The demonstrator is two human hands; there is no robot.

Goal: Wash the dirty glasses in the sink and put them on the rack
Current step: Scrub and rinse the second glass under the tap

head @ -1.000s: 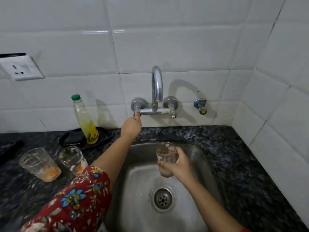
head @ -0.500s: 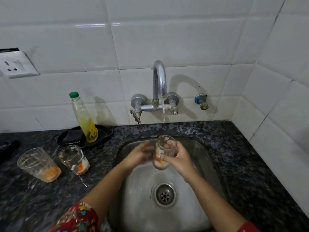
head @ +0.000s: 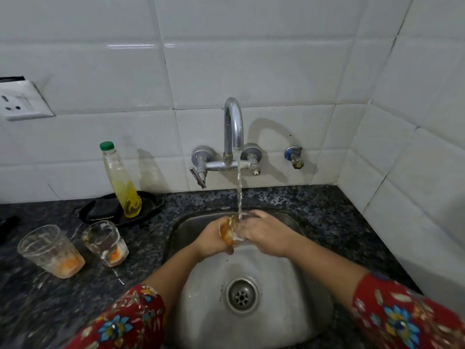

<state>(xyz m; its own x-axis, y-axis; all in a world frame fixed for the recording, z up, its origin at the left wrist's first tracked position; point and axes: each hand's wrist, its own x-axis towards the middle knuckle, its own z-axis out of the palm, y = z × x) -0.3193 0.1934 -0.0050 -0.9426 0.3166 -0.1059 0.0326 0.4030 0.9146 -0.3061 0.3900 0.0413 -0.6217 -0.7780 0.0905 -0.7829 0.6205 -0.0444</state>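
Over the steel sink (head: 314,323), both hands held one glass (head: 232,233) under water (head: 239,187) running from the tap (head: 234,122). The left hand (head: 214,241) curled round its orange-smeared base and the right hand (head: 266,235) gripped its other end. On the dark surface (head: 339,222) to the left stood a wide dirty glass (head: 51,250), with a smaller dirty glass (head: 105,241) just beside it.

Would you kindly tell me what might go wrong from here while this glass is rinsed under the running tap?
1. The wet glass is held over the steel sink; a slip could chip or break it.
2. The water stream strikes the glass and may splash onto the counter.
3. The dirty glass nearest the sink stands close to the left sleeve; a swing of that arm might knock it over.
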